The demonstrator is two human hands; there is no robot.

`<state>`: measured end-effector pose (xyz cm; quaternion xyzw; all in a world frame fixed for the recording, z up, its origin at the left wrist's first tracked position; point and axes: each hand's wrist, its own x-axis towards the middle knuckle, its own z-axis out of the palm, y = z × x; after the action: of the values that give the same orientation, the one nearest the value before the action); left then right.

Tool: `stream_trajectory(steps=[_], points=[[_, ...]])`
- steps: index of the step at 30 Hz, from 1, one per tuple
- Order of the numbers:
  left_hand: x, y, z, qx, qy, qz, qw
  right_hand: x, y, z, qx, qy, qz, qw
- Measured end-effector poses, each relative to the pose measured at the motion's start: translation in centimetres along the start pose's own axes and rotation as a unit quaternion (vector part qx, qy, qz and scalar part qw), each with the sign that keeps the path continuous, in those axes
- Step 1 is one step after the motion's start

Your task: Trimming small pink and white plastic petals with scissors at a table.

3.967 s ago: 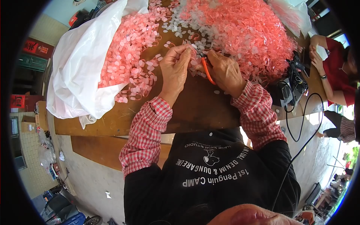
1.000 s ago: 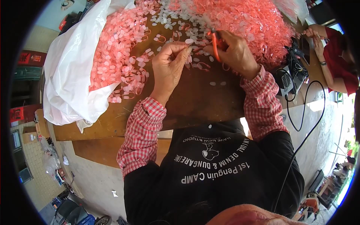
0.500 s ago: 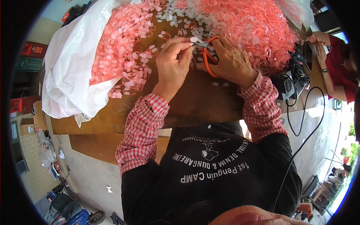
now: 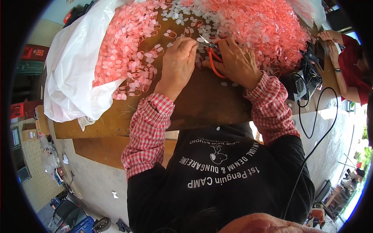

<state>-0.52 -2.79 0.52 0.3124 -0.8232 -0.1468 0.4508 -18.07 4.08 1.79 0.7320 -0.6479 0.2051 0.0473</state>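
Observation:
My right hand (image 4: pixel 239 64) is wrapped round a pair of orange-handled scissors (image 4: pixel 211 60), fingers and thumb at the handle loops. The metal blades point up and left, slightly parted, just right of my left hand (image 4: pixel 178 58). That left hand is closed, thumb and fingertips pinched together over the table; whatever it grips is hidden by the fingers. Small pink plastic loops with pale oval tabs (image 4: pixel 169 34) lie just beyond the left fingers. Loose whitish oval tabs (image 4: pixel 176 17) are scattered past the blades.
A big heap of pink plastic pieces (image 4: pixel 264 31) covers the far right of the brown table (image 4: pixel 210 105). At left, more pink loops (image 4: pixel 124 46) spill from a white sack (image 4: pixel 75 73). A black device with cables (image 4: pixel 301 85) sits at right, near a person in red (image 4: pixel 351 66).
The scissor blades have opened and come away from my left fingertips. The small piece with the oval tab that was at the blades no longer shows there.

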Motion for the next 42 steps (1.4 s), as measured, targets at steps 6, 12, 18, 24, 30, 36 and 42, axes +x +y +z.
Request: stream_trajectory(steps=[6,12,18,24,30,36,42], points=[[-0.1,-0.1,-0.2,0.047,0.002,0.012,0.999,0.1,-0.5,-0.5,0.016,-0.038,0.025,0.999],[0.2,0.7,-0.6,0.091,-0.004,0.025,0.996,-0.2,-0.2,0.0,0.021,-0.034,0.023,0.999],[0.4,0.8,-0.9,0.137,-0.026,0.045,0.989,-0.3,-0.1,0.5,-0.008,-0.025,0.015,1.000],[0.5,0.4,-1.0,0.102,-0.016,0.045,0.994,-0.2,-0.4,-0.2,0.018,-0.029,0.028,0.999],[0.5,0.5,-1.1,-0.120,-0.038,-0.109,0.986,0.0,-0.2,-0.8,0.037,-0.040,0.036,0.998],[-0.3,0.0,0.0,-0.234,-0.004,-0.123,0.964,-0.1,-0.5,-1.0,0.033,-0.034,0.038,0.998],[0.3,0.2,-0.6,-0.060,-0.035,-0.040,0.997,-0.2,-0.5,-1.2,0.006,-0.071,0.051,0.996]])
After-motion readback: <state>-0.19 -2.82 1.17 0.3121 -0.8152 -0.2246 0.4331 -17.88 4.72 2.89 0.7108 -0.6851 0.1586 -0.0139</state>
